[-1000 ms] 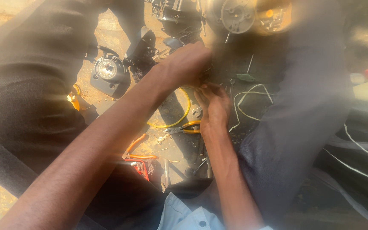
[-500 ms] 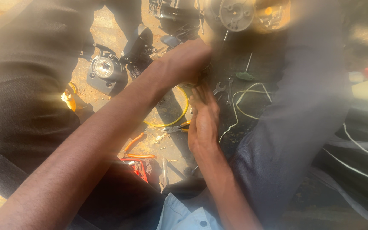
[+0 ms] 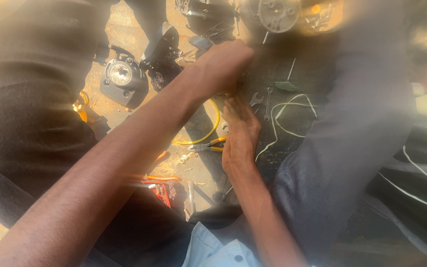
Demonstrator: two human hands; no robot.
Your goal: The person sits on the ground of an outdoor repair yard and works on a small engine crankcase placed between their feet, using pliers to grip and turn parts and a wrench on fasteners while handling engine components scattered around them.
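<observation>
A: What is the biggest thing near the hands?

B: A grey engine part (image 3: 277, 12) with a round cover, just beyond the left hand (image 3: 221, 66). Out to that hand's left lies a dark headlamp unit (image 3: 121, 79) on the sandy ground (image 3: 198, 168).

A: And the hands themselves?

B: The left hand is curled into a loose fist, knuckles up; whether it grips anything I cannot tell. The right hand (image 3: 239, 136) lies just below it, fingers stretched flat and close together, holding nothing that shows.

A: What lies around them?

B: A yellow cable (image 3: 212, 129) loops on the ground just left of the right hand. A white wire (image 3: 285, 116) curls to that hand's right. Pliers (image 3: 208, 146) with orange grips touch its left edge. Small spanners (image 3: 262, 101) lie just beyond its fingertips, beside the left hand.
</observation>
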